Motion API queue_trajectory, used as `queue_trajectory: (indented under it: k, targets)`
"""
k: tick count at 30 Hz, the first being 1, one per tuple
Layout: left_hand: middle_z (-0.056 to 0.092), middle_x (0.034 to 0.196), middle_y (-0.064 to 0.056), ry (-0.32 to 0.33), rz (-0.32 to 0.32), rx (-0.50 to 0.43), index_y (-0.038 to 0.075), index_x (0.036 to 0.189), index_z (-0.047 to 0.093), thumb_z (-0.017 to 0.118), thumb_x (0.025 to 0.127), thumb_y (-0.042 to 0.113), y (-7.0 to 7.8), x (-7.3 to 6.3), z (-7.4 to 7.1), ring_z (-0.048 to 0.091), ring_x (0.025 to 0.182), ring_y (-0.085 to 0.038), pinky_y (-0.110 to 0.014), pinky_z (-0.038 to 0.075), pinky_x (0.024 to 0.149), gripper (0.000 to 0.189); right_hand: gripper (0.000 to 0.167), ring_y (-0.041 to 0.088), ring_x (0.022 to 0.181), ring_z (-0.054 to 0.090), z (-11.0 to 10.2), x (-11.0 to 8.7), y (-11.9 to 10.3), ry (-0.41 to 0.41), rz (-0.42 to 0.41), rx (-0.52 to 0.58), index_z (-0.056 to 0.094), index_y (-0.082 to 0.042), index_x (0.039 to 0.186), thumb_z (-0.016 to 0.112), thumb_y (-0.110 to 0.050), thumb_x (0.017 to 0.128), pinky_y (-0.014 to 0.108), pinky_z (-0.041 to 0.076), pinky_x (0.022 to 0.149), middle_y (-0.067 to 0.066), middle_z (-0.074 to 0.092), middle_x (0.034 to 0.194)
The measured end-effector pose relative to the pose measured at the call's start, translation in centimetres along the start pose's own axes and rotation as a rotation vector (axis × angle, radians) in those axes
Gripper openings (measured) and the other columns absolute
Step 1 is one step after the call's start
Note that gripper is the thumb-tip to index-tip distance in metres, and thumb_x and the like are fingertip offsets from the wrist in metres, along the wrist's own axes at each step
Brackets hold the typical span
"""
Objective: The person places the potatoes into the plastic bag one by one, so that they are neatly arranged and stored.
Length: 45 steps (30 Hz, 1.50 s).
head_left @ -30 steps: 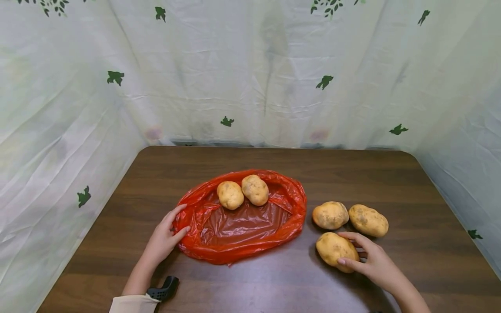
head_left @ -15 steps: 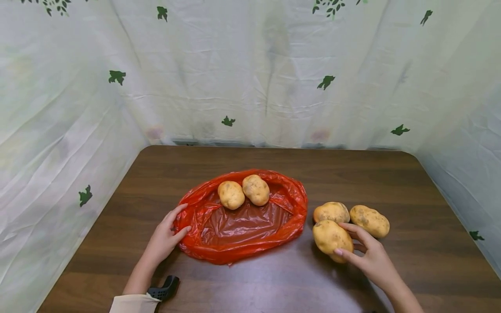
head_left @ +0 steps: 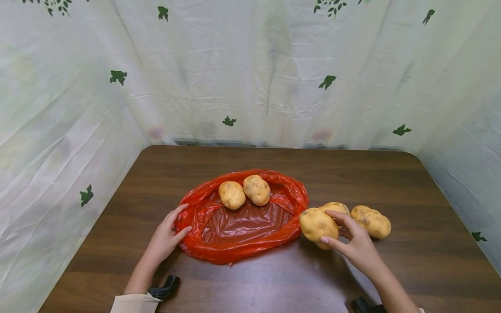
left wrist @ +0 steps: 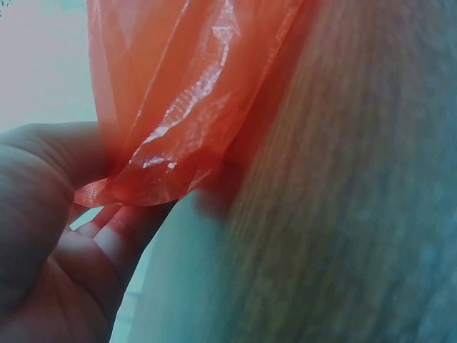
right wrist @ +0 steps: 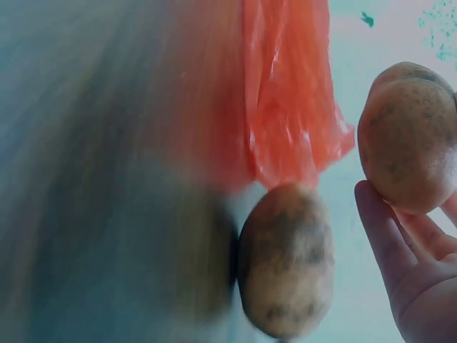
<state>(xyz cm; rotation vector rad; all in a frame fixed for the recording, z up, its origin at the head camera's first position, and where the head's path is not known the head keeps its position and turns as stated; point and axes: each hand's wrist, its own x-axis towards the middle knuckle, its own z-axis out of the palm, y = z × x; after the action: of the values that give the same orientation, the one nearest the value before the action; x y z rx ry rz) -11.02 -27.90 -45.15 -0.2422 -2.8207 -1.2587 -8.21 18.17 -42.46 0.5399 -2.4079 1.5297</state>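
Observation:
A red plastic bag (head_left: pixel 242 250) lies spread wide in the middle of the table, with two potatoes (head_left: pixel 232 195) at its far side. My left hand (head_left: pixel 166 234) holds the bag's left edge; in the left wrist view the thin red film (left wrist: pixel 171 107) passes between thumb and fingers. My right hand (head_left: pixel 354 243) grips a potato (head_left: pixel 318 226) between thumb and fingers, raised above the table beside the bag's right rim. Behind that held potato, partly hidden by it, sits another potato (head_left: pixel 337 208). In the right wrist view the held potato (right wrist: pixel 408 143) shows above the fingers.
One more potato (head_left: pixel 371 221) lies at the right on the brown wooden table (head_left: pixel 422 261). A pale curtain (head_left: pixel 250 78) with green leaf and bird shapes hangs round the back and sides. A black wrist strap (head_left: pixel 166 288) is on the left wrist.
My right hand has lifted the potato off the table and carried it left and away from me, close to the bag's rim. The left hand has stayed at the bag's edge.

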Motion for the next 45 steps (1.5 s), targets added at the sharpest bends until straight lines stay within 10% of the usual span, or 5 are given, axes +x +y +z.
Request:
queue_trajectory:
  k: [30,45]
  targets:
    - [0.036,0.133,-0.019,-0.011,-0.024,-0.026,0.017,0.137,0.033,0.066,0.082,0.011,-0.3,0.0,0.1,0.046,0.111,-0.04,-0.045,0.048,0.078,0.065,0.053,0.024,0.099,0.054,9.9,7.3,-7.1,-0.225,-0.017,0.205,0.05,0.0,0.121,0.073,-0.006,0.074,0.036,0.049,0.08,0.012,0.052,0.118]
    - [0.039,0.129,-0.02,0.001,0.003,-0.009,0.014,0.137,0.034,0.067,0.081,0.012,-0.2,0.1,0.1,0.046,0.109,-0.04,-0.047,0.047,0.079,0.064,0.056,0.009,0.107,0.049,16.5,8.4,-4.0,-0.301,-0.034,0.142,0.05,-0.017,0.123,0.071,-0.036,0.075,0.031,0.044,0.089,-0.005,0.051,0.12]
